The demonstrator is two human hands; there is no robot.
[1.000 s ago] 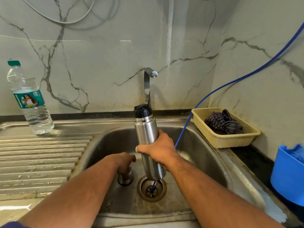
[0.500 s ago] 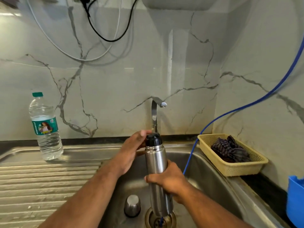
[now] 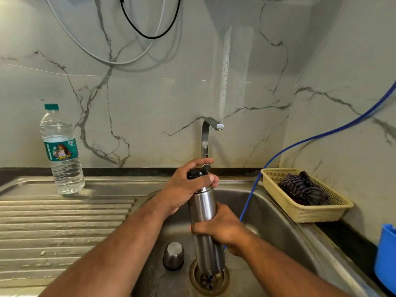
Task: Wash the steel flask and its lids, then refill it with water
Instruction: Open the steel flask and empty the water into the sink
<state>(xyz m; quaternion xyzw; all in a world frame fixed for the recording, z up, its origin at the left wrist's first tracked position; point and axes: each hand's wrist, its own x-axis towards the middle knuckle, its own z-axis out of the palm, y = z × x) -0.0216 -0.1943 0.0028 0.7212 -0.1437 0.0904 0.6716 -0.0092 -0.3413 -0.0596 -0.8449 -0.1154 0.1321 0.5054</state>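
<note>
- My right hand [image 3: 222, 229] wraps the steel flask [image 3: 202, 207], upright over the sink [image 3: 285, 224] drain [image 3: 209, 279]
- My left hand [image 3: 188, 187] curls round its black inner lid [image 3: 196, 174]
- Steel cap [image 3: 174, 255] stands beside the drain

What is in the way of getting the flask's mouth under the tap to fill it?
Only the black lid: it sits on the mouth of the flask, gripped by the left hand. The right hand holds the flask upright in the sink; the space up to the tap looks clear.
</note>
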